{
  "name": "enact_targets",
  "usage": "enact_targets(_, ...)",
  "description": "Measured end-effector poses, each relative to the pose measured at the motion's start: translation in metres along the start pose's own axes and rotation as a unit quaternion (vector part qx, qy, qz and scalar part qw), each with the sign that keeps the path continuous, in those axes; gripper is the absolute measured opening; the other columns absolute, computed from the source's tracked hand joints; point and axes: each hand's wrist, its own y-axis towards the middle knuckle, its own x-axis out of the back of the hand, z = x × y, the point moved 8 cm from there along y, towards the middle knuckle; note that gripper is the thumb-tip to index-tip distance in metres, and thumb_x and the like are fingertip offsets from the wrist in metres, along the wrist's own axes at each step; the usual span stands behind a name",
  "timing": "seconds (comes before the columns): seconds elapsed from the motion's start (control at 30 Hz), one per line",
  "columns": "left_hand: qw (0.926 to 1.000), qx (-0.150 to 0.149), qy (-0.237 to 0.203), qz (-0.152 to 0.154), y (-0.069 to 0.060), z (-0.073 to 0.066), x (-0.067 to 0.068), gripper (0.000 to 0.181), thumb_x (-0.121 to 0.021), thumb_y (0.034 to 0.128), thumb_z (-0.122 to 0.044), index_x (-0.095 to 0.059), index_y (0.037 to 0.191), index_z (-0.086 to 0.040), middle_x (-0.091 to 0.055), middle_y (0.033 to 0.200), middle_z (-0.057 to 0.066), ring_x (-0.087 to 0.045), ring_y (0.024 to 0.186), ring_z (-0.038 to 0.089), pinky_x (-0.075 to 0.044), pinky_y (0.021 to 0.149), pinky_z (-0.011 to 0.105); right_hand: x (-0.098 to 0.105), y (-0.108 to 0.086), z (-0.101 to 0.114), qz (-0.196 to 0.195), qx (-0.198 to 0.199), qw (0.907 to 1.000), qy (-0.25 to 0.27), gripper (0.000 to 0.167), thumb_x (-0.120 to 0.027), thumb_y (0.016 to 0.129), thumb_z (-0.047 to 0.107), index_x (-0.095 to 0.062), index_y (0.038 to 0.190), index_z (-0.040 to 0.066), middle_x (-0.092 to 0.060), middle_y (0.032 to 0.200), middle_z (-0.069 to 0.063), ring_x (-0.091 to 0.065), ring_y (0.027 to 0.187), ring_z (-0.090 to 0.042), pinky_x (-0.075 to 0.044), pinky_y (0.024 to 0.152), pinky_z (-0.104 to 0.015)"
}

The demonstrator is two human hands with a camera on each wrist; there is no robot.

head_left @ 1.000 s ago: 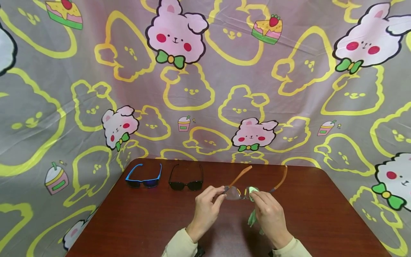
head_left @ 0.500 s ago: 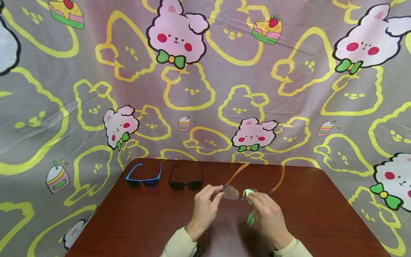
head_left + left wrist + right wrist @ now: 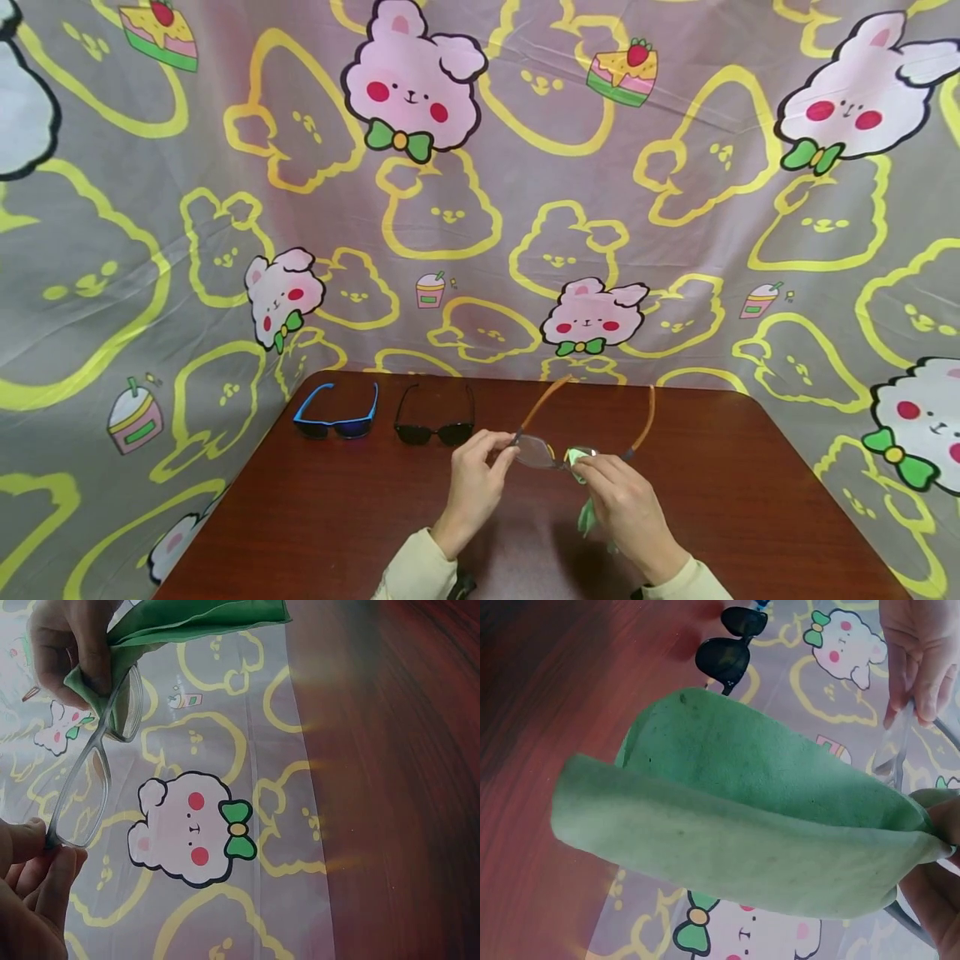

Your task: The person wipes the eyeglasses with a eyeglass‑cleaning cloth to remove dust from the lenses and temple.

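A pair of clear-lensed eyeglasses [image 3: 534,451] with orange-brown temples is held up over the table, temples pointing away. My left hand [image 3: 477,486] pinches the frame at its left hinge corner between thumb and fingers. Around the lens on the other side, my right hand [image 3: 626,510] pinches a green cloth [image 3: 586,516] against the glass. In the left wrist view the cloth [image 3: 202,621] wraps both faces of that lens, and its loose part sticks out from the hand. The folded cloth [image 3: 727,847] fills much of the right wrist view and hides part of the glasses.
Blue-framed sunglasses [image 3: 335,415] and black sunglasses [image 3: 435,429] rest side by side at the table's back left, temples unfolded. The brown table [image 3: 315,517] meets a patterned cloth backdrop [image 3: 480,183] at its back and sides.
The glasses have shifted slightly left and their temples have swung left. My right hand with the cloth has moved a little left on the lens; the left hand keeps its pinch.
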Motion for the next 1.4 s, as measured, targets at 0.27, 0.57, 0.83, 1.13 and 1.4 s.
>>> enact_targets(0.27, 0.9990, 0.044, 0.003, 0.004, 0.001, 0.006, 0.002, 0.012, -0.076, 0.0774, -0.002, -0.069, 0.086, -0.007, -0.064, 0.078, -0.005, -0.059, 0.066, 0.006, -0.049, 0.059, 0.018, -0.001, 0.001, 0.004, 0.007, 0.023, 0.9997, 0.010, 0.037, -0.038, 0.100, 0.013, -0.071, 0.088, 0.004, -0.068, 0.091, -0.004, -0.063, 0.080, -0.018, -0.050, 0.072, -0.031)
enact_targets(0.57, 0.9989, 0.047, 0.001, -0.002, 0.000, 0.010, 0.004, 0.012, -0.076, 0.0768, -0.001, -0.069, 0.085, -0.006, -0.064, 0.078, -0.003, -0.062, 0.069, 0.007, -0.051, 0.062, 0.019, 0.000, 0.002, 0.011, 0.008, 0.057, 0.9980, 0.027, 0.033, -0.039, 0.097, 0.009, -0.070, 0.087, 0.003, -0.067, 0.089, -0.004, -0.063, 0.077, -0.017, -0.051, 0.069, -0.030)
enact_targets(0.83, 0.9987, 0.050, 0.002, -0.009, 0.000, 0.011, 0.004, 0.012, -0.076, 0.0769, -0.001, -0.069, 0.085, -0.006, -0.064, 0.078, -0.003, -0.062, 0.068, 0.007, -0.051, 0.061, 0.019, 0.001, 0.004, 0.017, -0.003, 0.081, 0.9953, 0.052, 0.030, -0.041, 0.096, 0.005, -0.069, 0.087, 0.001, -0.065, 0.088, -0.006, -0.062, 0.075, -0.017, -0.050, 0.067, -0.026)
enact_targets(1.13, 0.9984, 0.054, -0.012, -0.012, -0.001, 0.011, 0.001, 0.010, -0.075, 0.0777, 0.000, -0.069, 0.085, -0.004, -0.064, 0.076, -0.002, -0.061, 0.066, 0.007, -0.051, 0.059, 0.020, 0.007, 0.012, 0.026, -0.049, 0.107, 0.9906, 0.071, 0.028, -0.043, 0.093, 0.001, -0.069, 0.084, -0.003, -0.065, 0.086, -0.010, -0.062, 0.073, -0.021, -0.050, 0.067, -0.025)
enact_targets(1.4, 0.9966, 0.073, -0.037, -0.006, -0.003, 0.009, -0.003, 0.008, -0.074, 0.0803, -0.003, -0.069, 0.086, -0.007, -0.064, 0.079, -0.001, -0.063, 0.071, 0.009, -0.053, 0.064, 0.022, 0.007, 0.015, 0.026, -0.068, 0.096, 0.9913, 0.060, 0.027, -0.046, 0.095, 0.002, -0.070, 0.084, -0.004, -0.065, 0.086, -0.012, -0.063, 0.073, -0.024, -0.050, 0.068, -0.026)
